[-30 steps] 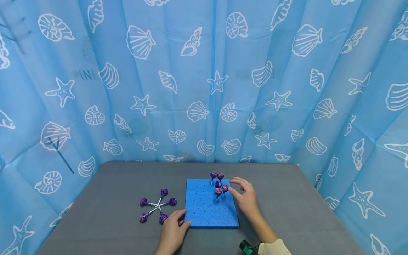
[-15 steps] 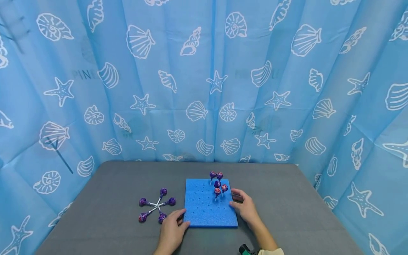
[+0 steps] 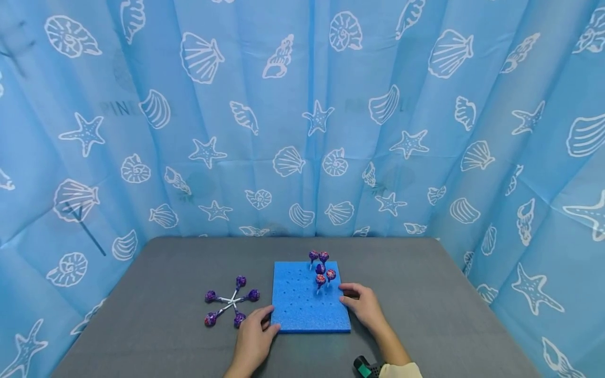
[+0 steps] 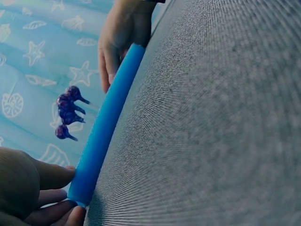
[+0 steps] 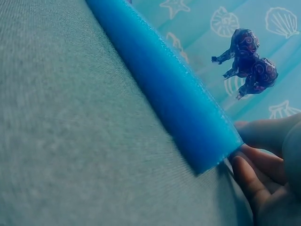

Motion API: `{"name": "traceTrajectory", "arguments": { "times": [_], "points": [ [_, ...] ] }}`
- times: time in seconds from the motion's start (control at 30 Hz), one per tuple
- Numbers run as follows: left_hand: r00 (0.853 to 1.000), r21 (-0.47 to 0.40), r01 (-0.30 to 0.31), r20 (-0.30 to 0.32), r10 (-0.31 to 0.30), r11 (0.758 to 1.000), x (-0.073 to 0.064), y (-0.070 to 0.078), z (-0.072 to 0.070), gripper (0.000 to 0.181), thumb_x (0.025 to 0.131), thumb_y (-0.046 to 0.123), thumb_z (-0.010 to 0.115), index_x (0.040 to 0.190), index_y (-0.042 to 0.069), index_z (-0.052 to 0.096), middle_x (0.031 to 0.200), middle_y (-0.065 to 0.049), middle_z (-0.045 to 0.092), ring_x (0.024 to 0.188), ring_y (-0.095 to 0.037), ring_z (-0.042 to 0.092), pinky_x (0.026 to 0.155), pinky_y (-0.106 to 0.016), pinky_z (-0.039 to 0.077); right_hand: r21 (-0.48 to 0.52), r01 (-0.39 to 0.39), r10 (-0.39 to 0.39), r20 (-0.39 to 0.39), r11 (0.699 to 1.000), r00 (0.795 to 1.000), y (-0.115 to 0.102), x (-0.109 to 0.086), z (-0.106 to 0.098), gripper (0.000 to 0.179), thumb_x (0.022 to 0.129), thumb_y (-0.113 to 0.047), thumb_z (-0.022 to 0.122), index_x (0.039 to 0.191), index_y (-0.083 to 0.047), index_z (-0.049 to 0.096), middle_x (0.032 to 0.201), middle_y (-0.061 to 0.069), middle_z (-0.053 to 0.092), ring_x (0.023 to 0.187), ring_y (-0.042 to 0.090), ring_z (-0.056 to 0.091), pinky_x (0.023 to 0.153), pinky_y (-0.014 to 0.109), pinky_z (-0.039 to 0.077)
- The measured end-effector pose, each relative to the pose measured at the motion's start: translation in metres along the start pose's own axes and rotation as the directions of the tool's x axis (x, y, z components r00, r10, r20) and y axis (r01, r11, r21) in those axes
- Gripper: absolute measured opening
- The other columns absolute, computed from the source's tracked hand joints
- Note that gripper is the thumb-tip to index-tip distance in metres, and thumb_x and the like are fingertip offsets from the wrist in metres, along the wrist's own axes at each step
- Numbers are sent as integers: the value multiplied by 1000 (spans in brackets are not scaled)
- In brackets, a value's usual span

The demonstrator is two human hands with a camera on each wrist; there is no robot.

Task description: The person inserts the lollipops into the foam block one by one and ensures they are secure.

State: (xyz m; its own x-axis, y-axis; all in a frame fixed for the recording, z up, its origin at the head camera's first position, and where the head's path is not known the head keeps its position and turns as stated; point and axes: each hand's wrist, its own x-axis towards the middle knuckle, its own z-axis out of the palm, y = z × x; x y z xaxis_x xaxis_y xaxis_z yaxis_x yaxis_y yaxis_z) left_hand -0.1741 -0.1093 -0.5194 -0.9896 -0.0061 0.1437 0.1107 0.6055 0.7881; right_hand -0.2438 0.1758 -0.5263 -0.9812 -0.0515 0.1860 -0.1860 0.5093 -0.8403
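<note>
A blue foam board (image 3: pixel 309 317) with rows of small holes lies flat on the grey table. Several lollipops (image 3: pixel 321 280) in purple and red wrappers stand in its far right part, sticks down. My left hand (image 3: pixel 254 335) grips the near left edge, thumb at the top rim and fingers against the side, as the left wrist view shows. On the opposite side my right hand (image 3: pixel 366 306) holds the right edge between thumb and fingers; in the right wrist view the fingertips (image 5: pixel 244 172) sit by the board's corner.
Left of the board, several more lollipops (image 3: pixel 210 318) lie in a star on the table (image 3: pixel 156 336), white sticks meeting in the middle. A blue curtain (image 3: pixel 302 126) printed with white shells hangs behind. A black and green wrist device (image 3: pixel 364 366) shows near the right sleeve.
My right hand has come down from beside a standing lollipop to the board's right edge. My left hand has stayed at the left edge. The head view has shifted slightly.
</note>
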Motion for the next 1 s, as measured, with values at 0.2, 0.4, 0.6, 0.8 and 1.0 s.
{"name": "traceTrajectory", "arguments": {
  "times": [0.2,0.4,0.6,0.8,1.0],
  "points": [
    [1000,-10,-17,15,17,1000,2,-1,-1,41,82,9,77,120,1,65,118,-19,63,109,-34,61,81,-33,56,-1,1,-1,-1,1000,1000,-1,0,-1,24,88,1,69,111,-3,70,108,9,68,100,26,63,89,47,52],
    [999,-56,-5,47,7,998,3,-4,-4,40,82,9,77,120,3,66,120,-16,63,111,-32,60,81,-29,56,1,-7,7,7,1000,1000,-4,-1,-1,22,88,0,69,110,-4,70,107,9,67,99,27,62,88,46,52],
    [997,-83,-36,58,41,996,2,-6,-6,35,82,10,77,115,5,68,116,-13,64,107,-30,61,80,-29,56,6,-13,13,13,1000,1000,-4,-3,0,20,88,0,69,108,-4,70,105,9,68,98,27,63,88,47,52],
    [986,-100,-128,89,137,987,0,-8,-13,32,82,9,77,112,4,68,118,-14,63,105,-31,62,80,-29,56,8,-7,7,8,1000,1000,-2,-3,-1,20,88,-1,69,108,-4,71,105,8,68,98,26,63,87,47,52],
    [971,-157,-162,150,186,974,-1,-8,-20,30,83,8,77,111,3,68,121,-17,61,107,-33,61,81,-28,56,0,7,-7,-3,1000,1000,-2,-1,0,20,87,-1,70,106,-5,71,104,8,68,97,26,63,85,45,54]
  ]
}}
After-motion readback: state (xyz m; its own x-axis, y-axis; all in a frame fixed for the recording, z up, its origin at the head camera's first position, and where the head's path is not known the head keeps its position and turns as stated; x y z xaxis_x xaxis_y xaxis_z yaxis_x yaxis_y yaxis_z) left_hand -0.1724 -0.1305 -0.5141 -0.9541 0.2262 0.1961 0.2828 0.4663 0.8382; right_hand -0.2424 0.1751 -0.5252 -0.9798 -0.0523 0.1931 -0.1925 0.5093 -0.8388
